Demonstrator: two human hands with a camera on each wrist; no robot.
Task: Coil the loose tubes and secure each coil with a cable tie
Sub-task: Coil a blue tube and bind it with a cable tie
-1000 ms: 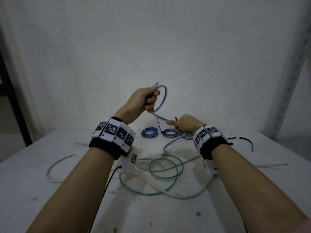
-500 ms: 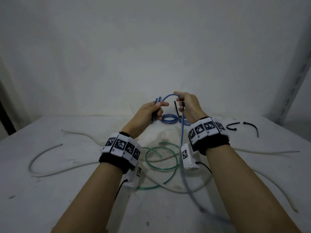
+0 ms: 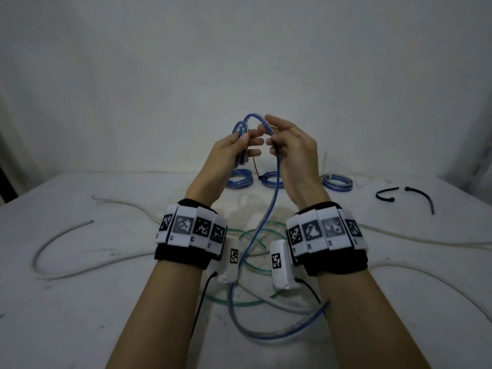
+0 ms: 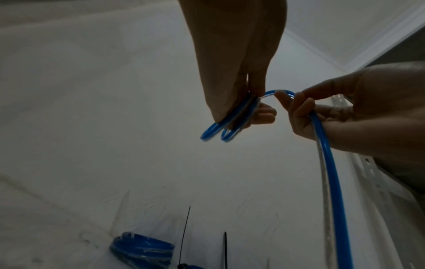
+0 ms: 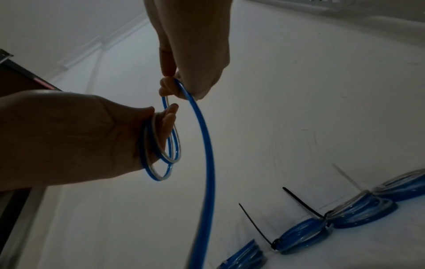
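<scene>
My left hand (image 3: 243, 146) is raised above the table and grips two loops of the blue tube (image 3: 241, 127) between thumb and fingers. The same loops (image 4: 214, 132) stick out past the left hand (image 4: 253, 107) in the left wrist view. Just to the right, my right hand (image 3: 275, 141) pinches the free run of the tube (image 3: 275, 187), which arches over to the left hand. From there the tube hangs down between my wrists and curls on the table near me. In the right wrist view the right hand (image 5: 171, 81) holds the strand (image 5: 208, 163) above the loops (image 5: 158, 163).
Three tied blue coils (image 3: 239, 179) (image 3: 271, 179) (image 3: 336, 182) lie at the back of the white table (image 3: 80, 315). Two black cable ties (image 3: 384, 195) (image 3: 423, 199) lie to the right. A green tube (image 3: 255, 234) and pale loose tubes (image 3: 66, 246) (image 3: 426, 241) sprawl below my hands.
My right hand rose from near the table and carried the tube up and over to the left hand. The left hand now holds two loops instead of one.
</scene>
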